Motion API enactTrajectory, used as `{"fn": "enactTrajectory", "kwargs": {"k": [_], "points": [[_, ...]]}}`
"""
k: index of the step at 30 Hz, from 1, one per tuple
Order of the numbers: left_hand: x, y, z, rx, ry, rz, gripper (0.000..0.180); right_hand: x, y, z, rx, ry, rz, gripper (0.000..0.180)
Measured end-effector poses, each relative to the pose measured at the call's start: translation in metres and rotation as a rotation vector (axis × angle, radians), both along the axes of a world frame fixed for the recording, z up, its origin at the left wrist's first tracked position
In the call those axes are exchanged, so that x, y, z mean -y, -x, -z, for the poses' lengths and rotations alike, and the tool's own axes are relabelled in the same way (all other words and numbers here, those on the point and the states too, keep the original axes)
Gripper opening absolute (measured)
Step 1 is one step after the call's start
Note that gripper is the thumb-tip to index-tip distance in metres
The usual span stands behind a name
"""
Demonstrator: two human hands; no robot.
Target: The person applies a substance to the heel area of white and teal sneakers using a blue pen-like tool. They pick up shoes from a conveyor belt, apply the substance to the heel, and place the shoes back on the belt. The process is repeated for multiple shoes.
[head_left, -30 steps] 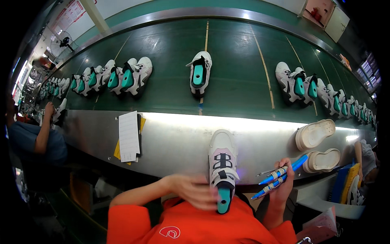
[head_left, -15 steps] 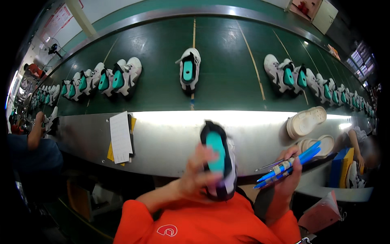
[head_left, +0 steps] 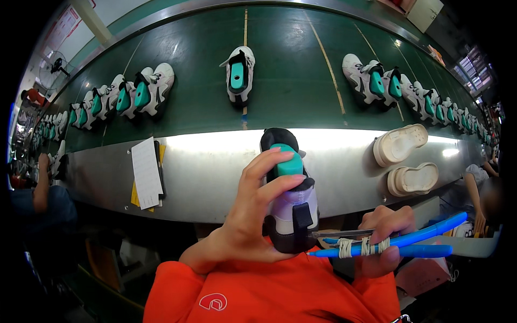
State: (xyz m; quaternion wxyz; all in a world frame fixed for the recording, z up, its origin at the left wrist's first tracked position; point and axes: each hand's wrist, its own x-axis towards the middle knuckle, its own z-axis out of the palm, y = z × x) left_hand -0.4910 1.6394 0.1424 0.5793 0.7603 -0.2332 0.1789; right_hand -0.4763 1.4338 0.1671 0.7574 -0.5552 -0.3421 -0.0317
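Note:
My left hand (head_left: 253, 215) grips a white, black and teal sneaker (head_left: 288, 194), held upright close to my chest with its teal last showing at the top. My right hand (head_left: 379, 237) holds blue pens bound together with a thin metal tool (head_left: 393, 242), the tip touching the shoe's lower side. Both sleeves are orange.
A green conveyor belt (head_left: 291, 81) carries a lone sneaker (head_left: 238, 74) at centre and rows of matching sneakers at left (head_left: 134, 94) and right (head_left: 382, 83). Two cream soles (head_left: 406, 159) lie on the steel ledge (head_left: 215, 167). A paper sheet (head_left: 146, 172) hangs there. Other workers sit at both sides.
My left hand has turned the sneaker from lying flat to upright and lifted it. My right hand has brought the pen bundle in against the shoe's side.

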Motion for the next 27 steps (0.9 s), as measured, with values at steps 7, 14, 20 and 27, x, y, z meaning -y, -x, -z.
{"fn": "enactTrajectory", "kwargs": {"k": [7,14,20,27], "points": [[-0.008,-0.001,-0.001,0.012,-0.015,0.004,0.083,-0.014,0.004,0.001,-0.051,-0.032,0.052,0.035],[-0.014,-0.001,0.002,0.005,0.014,0.019,0.084,-0.017,0.004,0.006,0.009,-0.003,0.092,0.037],[-0.019,0.0,0.001,0.003,0.0,0.024,0.085,-0.019,0.006,0.003,-0.083,-0.005,0.091,0.039],[-0.02,-0.006,0.001,-0.022,0.073,0.049,0.087,-0.023,-0.002,-0.027,-0.029,0.218,0.065,0.032]]}}
